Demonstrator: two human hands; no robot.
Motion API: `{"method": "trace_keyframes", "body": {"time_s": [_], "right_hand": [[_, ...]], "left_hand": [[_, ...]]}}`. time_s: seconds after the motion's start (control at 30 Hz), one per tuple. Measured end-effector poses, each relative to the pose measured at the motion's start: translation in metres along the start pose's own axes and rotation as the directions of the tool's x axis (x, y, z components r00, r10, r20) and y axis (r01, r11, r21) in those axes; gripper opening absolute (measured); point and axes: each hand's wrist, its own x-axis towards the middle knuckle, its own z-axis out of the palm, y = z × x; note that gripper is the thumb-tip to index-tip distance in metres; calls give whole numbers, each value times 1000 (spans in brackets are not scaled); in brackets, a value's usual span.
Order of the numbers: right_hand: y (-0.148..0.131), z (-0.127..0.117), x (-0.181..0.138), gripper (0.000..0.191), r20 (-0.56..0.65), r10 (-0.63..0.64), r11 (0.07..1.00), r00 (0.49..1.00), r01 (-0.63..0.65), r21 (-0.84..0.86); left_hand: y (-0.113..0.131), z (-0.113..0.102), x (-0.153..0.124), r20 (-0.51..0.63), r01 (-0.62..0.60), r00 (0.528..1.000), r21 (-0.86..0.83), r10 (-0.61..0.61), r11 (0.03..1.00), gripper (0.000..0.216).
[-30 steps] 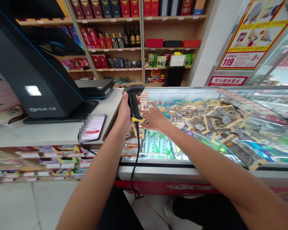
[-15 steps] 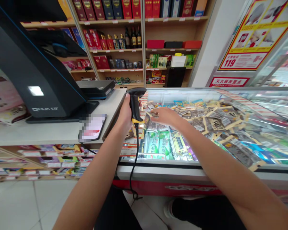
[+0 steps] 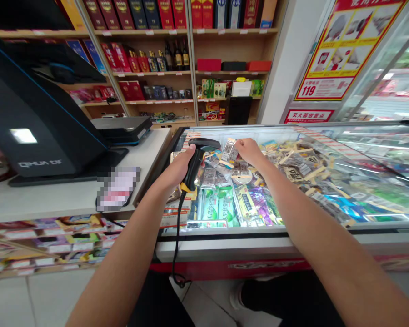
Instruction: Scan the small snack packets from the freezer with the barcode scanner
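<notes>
My left hand (image 3: 179, 169) is wrapped round the handle of a black and yellow barcode scanner (image 3: 198, 156), whose cord hangs down to the floor. The scanner's head points right at a small silver snack packet (image 3: 229, 151). That packet is pinched upright in my right hand (image 3: 249, 151), just above the glass lid of the chest freezer (image 3: 259, 236). Many more packets (image 3: 303, 163) lie spread over the glass.
A black till screen (image 3: 44, 122) and a printer (image 3: 122, 128) stand on the white counter (image 3: 54, 200) at the left, with a phone (image 3: 117, 187) lying by the edge. Shelves of bottles and boxes (image 3: 163, 59) fill the back wall. A red and yellow poster (image 3: 341, 50) hangs at the right.
My right hand picked a packet off the glass and raised it in front of the scanner. My left hand tilted the scanner down and to the right toward it.
</notes>
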Motion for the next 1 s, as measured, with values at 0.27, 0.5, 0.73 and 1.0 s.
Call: {"method": "trace_keyframes", "body": {"time_s": [0.27,0.5,0.73,1.0], "right_hand": [[1,-2,-2,46,4,-104,994,995,104,13],[0,-1,-2,45,17,-120,991,993,121,-65],[15,-31,8,31,29,36,935,999,-23,-354],[-7,-4,-3,40,-115,-25,864,993,-37,-503]], "left_hand": [[5,-2,-2,51,-39,998,56,36,998,68],[12,-1,-6,98,-46,994,11,45,999,63],[8,-2,-2,-13,-4,1000,-119,2,993,59],[6,2,0,-80,52,995,-170,-66,984,61]]}}
